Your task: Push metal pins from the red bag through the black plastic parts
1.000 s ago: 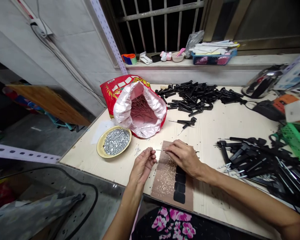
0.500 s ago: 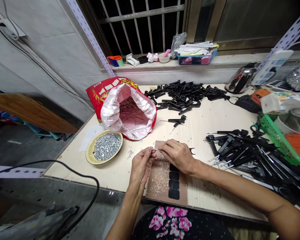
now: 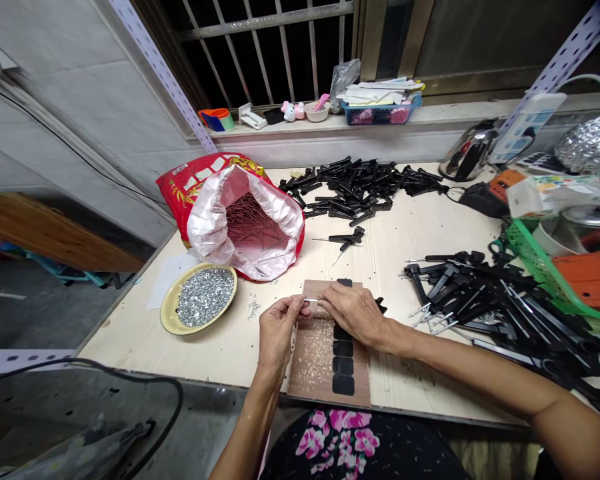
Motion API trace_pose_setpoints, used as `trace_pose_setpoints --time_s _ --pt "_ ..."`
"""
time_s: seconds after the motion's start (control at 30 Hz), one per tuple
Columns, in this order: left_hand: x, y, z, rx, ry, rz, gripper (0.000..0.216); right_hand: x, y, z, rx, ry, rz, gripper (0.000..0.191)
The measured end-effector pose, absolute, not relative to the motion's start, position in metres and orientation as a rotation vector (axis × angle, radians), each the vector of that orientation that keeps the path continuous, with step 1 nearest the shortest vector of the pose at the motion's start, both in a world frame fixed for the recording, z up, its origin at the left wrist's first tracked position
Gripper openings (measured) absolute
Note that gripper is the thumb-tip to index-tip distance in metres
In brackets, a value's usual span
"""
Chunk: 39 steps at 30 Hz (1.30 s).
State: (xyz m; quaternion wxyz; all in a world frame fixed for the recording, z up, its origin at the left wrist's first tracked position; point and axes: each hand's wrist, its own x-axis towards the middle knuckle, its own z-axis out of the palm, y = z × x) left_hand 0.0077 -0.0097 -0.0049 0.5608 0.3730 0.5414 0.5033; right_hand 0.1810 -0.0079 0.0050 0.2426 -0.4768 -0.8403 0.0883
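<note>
Over the board, my left hand (image 3: pixel 279 327) pinches the end of a thin metal rod (image 3: pixel 312 300) between thumb and fingertips. My right hand (image 3: pixel 355 313) is closed around a black plastic piece (image 3: pixel 381 305), palm down, with its fingertips on the rod's other end. Only the black piece's far end shows past the hand; the rest is hidden. Beneath both hands lies a brown board (image 3: pixel 310 383) with pale specks and a column of black square pads (image 3: pixel 343 366). A yellow bowl (image 3: pixel 166 313) of small metal nuts or washers stands to the left.
An open red bag (image 3: pixel 180 193) holds many thin reddish rods (image 3: pixel 255 223). Loose black parts (image 3: pixel 355 187) lie at the back, with two rodded pieces (image 3: pixel 347 239) nearer. More black parts with metal rods (image 3: pixel 480 300) are heaped at right, beside a green basket (image 3: pixel 525 257) and a kettle (image 3: pixel 467 153).
The camera view has shifted slightly to the right. Both hands stay together on the rod, and the black piece's visible end looks turned a little.
</note>
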Motion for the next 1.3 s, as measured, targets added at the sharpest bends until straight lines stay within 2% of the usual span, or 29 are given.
trace_pose_setpoints --time_s 0.27,0.4,0.6,0.83,1.1,1.3 --pt "0.008 -0.009 -0.007 0.98 1.305 1.127 0.031 0.184 -0.01 0.006 -1.292 -2.193 0.485 0.021" --pt "0.011 -0.008 -0.009 0.97 1.29 1.112 0.031 0.187 -0.009 0.003 -1.253 -2.107 0.644 0.015" --pt "0.013 -0.007 -0.011 0.991 1.303 1.033 0.031 0.191 -0.014 -0.001 -1.326 -2.205 0.445 0.022" --pt "0.029 -0.012 -0.015 1.122 1.289 0.902 0.031 0.216 -0.025 -0.012 -1.29 -2.118 0.624 0.019" --pt "0.033 -0.014 -0.036 2.037 1.507 0.887 0.037 0.259 0.001 -0.027 -1.52 -2.246 0.354 0.024" --pt "0.027 -0.014 -0.064 2.346 1.444 0.713 0.04 0.255 -0.017 -0.039 -1.103 -2.599 0.287 0.026"
